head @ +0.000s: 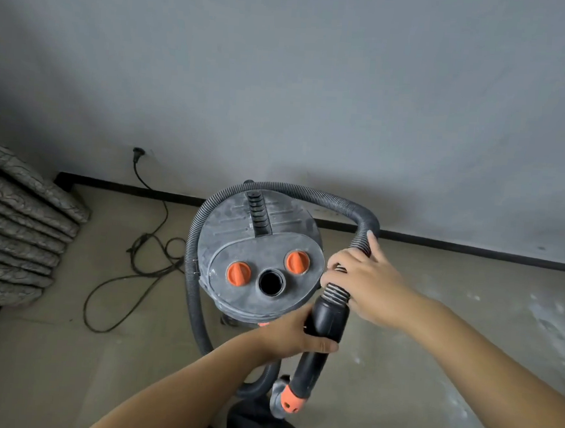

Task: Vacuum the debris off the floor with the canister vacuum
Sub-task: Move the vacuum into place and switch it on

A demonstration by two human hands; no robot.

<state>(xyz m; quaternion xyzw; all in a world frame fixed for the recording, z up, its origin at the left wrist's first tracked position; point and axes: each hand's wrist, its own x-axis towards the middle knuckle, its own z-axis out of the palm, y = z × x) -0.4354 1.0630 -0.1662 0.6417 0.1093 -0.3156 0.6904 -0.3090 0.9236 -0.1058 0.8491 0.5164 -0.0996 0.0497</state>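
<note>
At far left, power cord [144, 264] plugged into wall and slack on floor [47, 348]. Centre: canister vacuum [257, 265], upright, hose [309, 190] looped round lid. Left hand [294, 336] gripping rigid cuff [329, 317]; right hand [361, 279] wrapped round ribbed section, probably to free it. Pale debris [548, 319] at right, untouched.
</note>
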